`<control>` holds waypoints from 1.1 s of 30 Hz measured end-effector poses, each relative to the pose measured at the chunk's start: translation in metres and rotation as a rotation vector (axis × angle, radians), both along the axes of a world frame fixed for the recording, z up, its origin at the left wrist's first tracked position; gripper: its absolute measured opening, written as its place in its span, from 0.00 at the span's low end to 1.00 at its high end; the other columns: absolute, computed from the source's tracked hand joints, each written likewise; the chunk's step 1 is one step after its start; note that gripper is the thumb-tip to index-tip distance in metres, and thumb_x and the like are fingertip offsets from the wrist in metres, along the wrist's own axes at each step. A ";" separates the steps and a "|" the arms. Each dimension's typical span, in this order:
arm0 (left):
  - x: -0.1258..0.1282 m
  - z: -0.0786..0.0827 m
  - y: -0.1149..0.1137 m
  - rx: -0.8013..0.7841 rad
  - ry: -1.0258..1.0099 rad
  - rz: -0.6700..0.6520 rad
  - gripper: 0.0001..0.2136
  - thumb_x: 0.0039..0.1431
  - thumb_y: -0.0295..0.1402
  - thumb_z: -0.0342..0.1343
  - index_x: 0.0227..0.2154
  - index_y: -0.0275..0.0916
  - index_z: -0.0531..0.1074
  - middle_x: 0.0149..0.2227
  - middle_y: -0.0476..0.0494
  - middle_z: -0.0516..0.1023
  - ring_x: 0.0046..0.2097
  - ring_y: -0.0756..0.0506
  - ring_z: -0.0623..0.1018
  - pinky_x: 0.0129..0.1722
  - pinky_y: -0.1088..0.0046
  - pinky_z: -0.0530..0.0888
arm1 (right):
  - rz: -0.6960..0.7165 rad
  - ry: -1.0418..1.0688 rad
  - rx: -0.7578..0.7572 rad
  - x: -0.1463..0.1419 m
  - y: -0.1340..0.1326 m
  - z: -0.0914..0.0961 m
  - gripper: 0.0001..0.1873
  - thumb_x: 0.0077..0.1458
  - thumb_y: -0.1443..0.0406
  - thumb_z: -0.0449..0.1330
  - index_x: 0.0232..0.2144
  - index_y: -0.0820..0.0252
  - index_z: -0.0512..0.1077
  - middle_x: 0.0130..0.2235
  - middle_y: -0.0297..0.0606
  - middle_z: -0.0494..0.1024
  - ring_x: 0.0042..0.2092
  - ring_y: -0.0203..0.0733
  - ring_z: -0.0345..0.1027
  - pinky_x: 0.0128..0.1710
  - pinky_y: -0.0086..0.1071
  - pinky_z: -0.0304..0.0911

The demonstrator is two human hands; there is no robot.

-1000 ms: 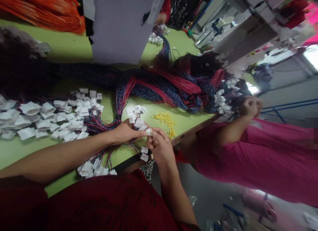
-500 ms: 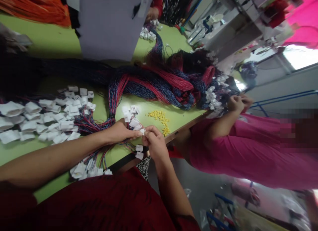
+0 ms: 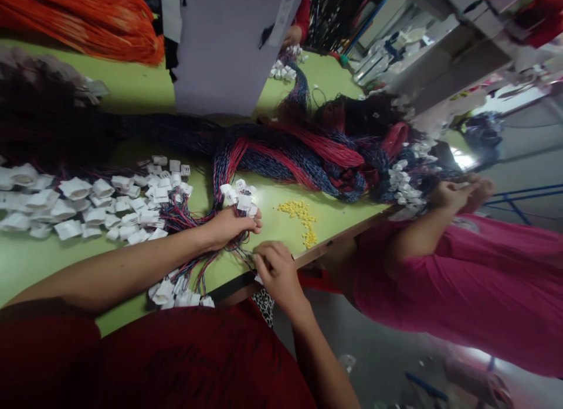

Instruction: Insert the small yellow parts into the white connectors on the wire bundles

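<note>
My left hand point(image 3: 233, 226) is closed around a bunch of thin wires whose white connectors point(image 3: 244, 203) stick up above the fingers. Just right of it, by the table edge, my right hand point(image 3: 279, 274) has its fingers curled at the ends of a few loose wires point(image 3: 240, 255). A white connector point(image 3: 258, 278) shows partly beneath those fingers; the rest is hidden. Small yellow pieces point(image 3: 299, 215) lie scattered on the green table point(image 3: 268, 230), beyond my right hand.
Many white connectors point(image 3: 105, 207) on wires cover the table at left, more point(image 3: 176, 295) near my body. A long blue-and-red wire bundle point(image 3: 285, 157) runs across behind. A grey panel point(image 3: 220, 51) stands there. At right, a person in pink point(image 3: 440, 262) handles wires.
My hands have come apart: the right has dropped toward the table edge, over the loose connectors there, while the left keeps its bunch. The view has shifted left.
</note>
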State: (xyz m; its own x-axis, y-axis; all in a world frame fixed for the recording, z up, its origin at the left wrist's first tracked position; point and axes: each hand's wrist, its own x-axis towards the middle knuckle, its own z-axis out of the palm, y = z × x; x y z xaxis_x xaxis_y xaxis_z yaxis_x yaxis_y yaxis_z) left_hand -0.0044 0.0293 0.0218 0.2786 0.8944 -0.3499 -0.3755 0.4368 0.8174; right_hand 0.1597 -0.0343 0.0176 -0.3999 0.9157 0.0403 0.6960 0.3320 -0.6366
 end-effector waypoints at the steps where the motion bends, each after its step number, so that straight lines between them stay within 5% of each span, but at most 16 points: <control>1: 0.000 0.000 0.000 -0.036 -0.026 0.002 0.07 0.38 0.23 0.56 0.25 0.35 0.67 0.27 0.48 0.72 0.32 0.49 0.74 0.36 0.72 0.70 | 0.075 -0.040 -0.015 0.000 -0.005 0.001 0.07 0.56 0.67 0.53 0.30 0.58 0.71 0.33 0.41 0.73 0.38 0.43 0.65 0.40 0.38 0.59; 4: -0.002 0.002 0.001 -0.133 -0.090 -0.032 0.08 0.40 0.24 0.54 0.28 0.34 0.68 0.29 0.44 0.74 0.34 0.47 0.75 0.35 0.70 0.70 | 0.199 -0.021 -0.096 -0.001 -0.015 0.008 0.08 0.57 0.67 0.52 0.31 0.57 0.72 0.31 0.39 0.74 0.35 0.41 0.65 0.37 0.37 0.60; 9: -0.004 0.003 0.000 -0.181 -0.160 -0.085 0.13 0.40 0.24 0.55 0.33 0.33 0.70 0.37 0.40 0.75 0.37 0.45 0.76 0.41 0.67 0.70 | -0.312 0.240 -0.062 -0.004 -0.001 0.018 0.10 0.57 0.63 0.52 0.38 0.56 0.71 0.33 0.38 0.75 0.35 0.40 0.68 0.35 0.35 0.62; 14: -0.004 0.004 -0.001 -0.083 -0.169 -0.067 0.05 0.37 0.23 0.54 0.22 0.34 0.68 0.47 0.41 0.72 0.44 0.45 0.73 0.43 0.71 0.70 | -0.384 0.494 -0.259 -0.022 0.023 0.009 0.16 0.55 0.60 0.54 0.46 0.53 0.68 0.30 0.34 0.74 0.32 0.38 0.68 0.31 0.33 0.63; 20: -0.004 0.008 -0.002 -0.048 -0.127 -0.105 0.04 0.34 0.26 0.53 0.20 0.35 0.68 0.42 0.42 0.75 0.45 0.43 0.72 0.48 0.66 0.67 | -0.281 0.574 -0.376 -0.039 0.035 -0.007 0.13 0.50 0.62 0.55 0.40 0.55 0.70 0.29 0.31 0.72 0.31 0.36 0.65 0.31 0.31 0.62; 23: -0.003 0.007 -0.003 -0.035 -0.076 -0.104 0.06 0.36 0.28 0.54 0.23 0.36 0.70 0.38 0.43 0.75 0.45 0.42 0.72 0.51 0.65 0.65 | -0.406 0.522 -0.310 -0.035 0.032 -0.013 0.11 0.48 0.62 0.57 0.36 0.57 0.69 0.27 0.30 0.71 0.28 0.34 0.63 0.30 0.29 0.61; 27: -0.002 0.006 -0.006 0.022 0.241 -0.169 0.13 0.40 0.33 0.58 0.32 0.37 0.72 0.35 0.44 0.76 0.42 0.41 0.73 0.49 0.64 0.66 | -0.620 0.472 -0.112 -0.025 0.021 -0.018 0.10 0.48 0.61 0.59 0.34 0.57 0.68 0.28 0.31 0.71 0.29 0.34 0.63 0.30 0.29 0.61; 33: -0.004 0.004 -0.010 0.214 0.364 -0.262 0.05 0.46 0.34 0.58 0.23 0.39 0.70 0.25 0.49 0.74 0.31 0.46 0.72 0.37 0.71 0.69 | -0.543 0.481 -0.116 -0.010 0.015 -0.023 0.12 0.50 0.60 0.58 0.38 0.56 0.69 0.29 0.32 0.72 0.31 0.36 0.65 0.34 0.31 0.63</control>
State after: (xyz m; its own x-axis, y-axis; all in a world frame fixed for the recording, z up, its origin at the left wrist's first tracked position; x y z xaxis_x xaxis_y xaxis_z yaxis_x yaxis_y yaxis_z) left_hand -0.0080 0.0195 0.0254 0.3973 0.8731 -0.2826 0.0506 0.2867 0.9567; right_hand 0.1496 -0.0197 -0.0057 0.1489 0.9888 -0.0123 0.3785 -0.0685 -0.9231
